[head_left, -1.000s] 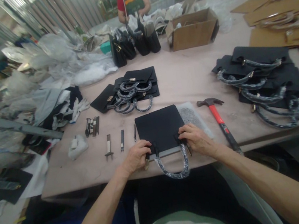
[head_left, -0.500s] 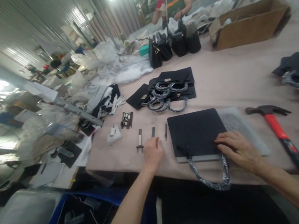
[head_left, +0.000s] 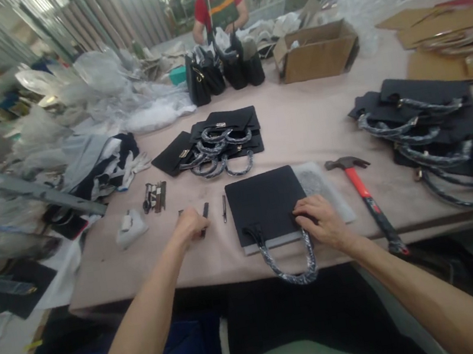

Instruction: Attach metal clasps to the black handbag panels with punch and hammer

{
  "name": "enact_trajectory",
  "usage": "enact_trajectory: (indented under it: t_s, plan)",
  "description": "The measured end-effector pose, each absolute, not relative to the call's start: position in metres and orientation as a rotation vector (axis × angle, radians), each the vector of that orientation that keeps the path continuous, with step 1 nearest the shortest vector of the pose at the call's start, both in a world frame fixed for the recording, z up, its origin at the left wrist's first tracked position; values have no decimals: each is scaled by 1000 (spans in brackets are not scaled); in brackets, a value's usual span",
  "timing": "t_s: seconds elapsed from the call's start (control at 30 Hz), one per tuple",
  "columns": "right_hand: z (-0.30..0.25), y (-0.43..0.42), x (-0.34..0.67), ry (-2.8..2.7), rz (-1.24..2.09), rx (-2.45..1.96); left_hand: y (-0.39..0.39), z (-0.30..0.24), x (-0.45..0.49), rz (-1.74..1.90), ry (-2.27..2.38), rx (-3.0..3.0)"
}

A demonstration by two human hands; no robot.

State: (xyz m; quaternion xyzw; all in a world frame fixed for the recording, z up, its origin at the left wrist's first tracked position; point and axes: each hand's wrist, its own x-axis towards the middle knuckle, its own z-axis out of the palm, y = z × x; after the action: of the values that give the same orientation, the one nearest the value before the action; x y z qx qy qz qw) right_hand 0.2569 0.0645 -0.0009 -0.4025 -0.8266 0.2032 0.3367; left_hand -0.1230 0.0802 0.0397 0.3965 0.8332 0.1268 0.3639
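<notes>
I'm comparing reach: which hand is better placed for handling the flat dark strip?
Probably the left hand: it is right beside the flat dark strip, while the right hand rests on the black panel.

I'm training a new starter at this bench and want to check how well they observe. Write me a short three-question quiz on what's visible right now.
1. True or false: the left hand is apart from the black panel.

2. At which corner of the black panel is the right hand?
A) Near left
B) Near right
C) Far left

3. Fill in the blank: the red and black tool lying on the table to the right of the black panel is a ____.

Key: 1. True. 2. B. 3. Hammer.
</notes>
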Motion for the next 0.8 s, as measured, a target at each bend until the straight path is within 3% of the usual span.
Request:
enact_trajectory:
  t_s: [0.1, 0.33, 0.47, 0.8]
  plan:
    - [-1, 63, 257, -2164, 533, -1054, 67, 45, -126, 424, 2056, 948]
    - [2, 60, 255, -2146, 519, -1089, 36, 41, -73, 1195, 1362, 626]
    - [5, 60, 254, -2152, 514, -1095, 32, 33, -24, 1236, 1213, 651]
    - [4, 61, 255, -2167, 518, -1102, 35, 20, 8, 1142, 1349, 1200]
